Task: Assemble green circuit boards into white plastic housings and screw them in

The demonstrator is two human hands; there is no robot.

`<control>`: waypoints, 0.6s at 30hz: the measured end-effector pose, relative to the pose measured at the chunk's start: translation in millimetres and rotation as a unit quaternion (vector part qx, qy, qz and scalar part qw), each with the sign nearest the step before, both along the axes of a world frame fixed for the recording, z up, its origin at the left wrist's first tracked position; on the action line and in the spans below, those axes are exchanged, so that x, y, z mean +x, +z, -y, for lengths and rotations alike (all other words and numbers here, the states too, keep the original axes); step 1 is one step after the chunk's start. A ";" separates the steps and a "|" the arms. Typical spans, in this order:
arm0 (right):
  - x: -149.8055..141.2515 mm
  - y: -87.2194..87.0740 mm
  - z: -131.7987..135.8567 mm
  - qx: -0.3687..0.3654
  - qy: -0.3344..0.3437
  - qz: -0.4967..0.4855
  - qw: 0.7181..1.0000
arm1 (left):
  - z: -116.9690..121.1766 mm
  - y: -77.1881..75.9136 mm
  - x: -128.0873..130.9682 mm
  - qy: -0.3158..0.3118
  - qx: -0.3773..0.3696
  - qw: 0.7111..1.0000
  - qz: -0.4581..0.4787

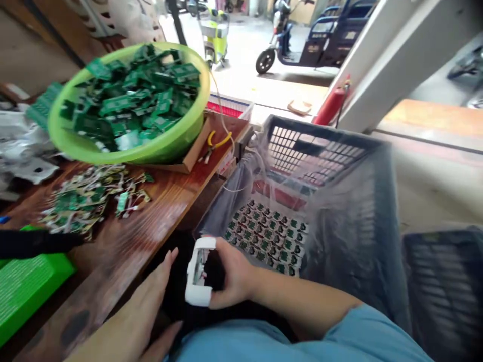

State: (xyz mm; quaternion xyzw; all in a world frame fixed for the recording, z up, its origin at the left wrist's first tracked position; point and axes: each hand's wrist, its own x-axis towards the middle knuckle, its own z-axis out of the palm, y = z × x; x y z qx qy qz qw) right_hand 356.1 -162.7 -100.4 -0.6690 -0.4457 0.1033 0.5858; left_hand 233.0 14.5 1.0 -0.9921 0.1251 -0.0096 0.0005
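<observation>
- My right grip (237,274) is closed on a white housing (198,295), fingers at its upper end and thumb at its lower end, with a gap between them across its middle.
- The housing is up in the air over my lap, between the table's edge and the crate; small parts show inside it, too blurred to name.
- My left grip (151,296) is wide and bare, fingers stretched out and thumb apart, near the housing without touching it.
- A blue sleeve (377,334) covers my upper right arm.
- Just beyond my right forearm stands a dark crate (377,151) with a clear liner (328,226); rows of small units (264,236) with green boards lie on its bottom.
- To my left runs the wooden table (124,251), with a heap of wired boards (81,198) loose on it.
- Near me on the table lies a green box (33,291), a black bar (37,244) crossing above it.
- Farther along the table, a lime tub (166,151) is piled with green boards (121,103), and a cardboard tray (194,151) shows under it.
- Yellow-handled pliers (216,143) lie beside the tray, near the table's edge.
- Past the crate leans a red extinguisher (329,106); outside stand a yellow scooter (217,32) and a blue tricycle (320,45).
</observation>
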 end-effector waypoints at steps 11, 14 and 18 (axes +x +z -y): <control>83.8 -170.1 64.2 -0.231 -0.287 -0.118 0.922 | -10.8 -36.8 140.8 0.008 0.121 0.987 0.102; 112.0 -208.7 74.9 -0.318 -0.316 -0.149 0.881 | -6.0 -44.5 166.3 0.017 0.126 0.987 0.103; 157.7 -253.2 86.5 -0.418 -0.326 -0.169 0.831 | -12.5 -47.3 183.9 -0.030 0.092 0.991 0.088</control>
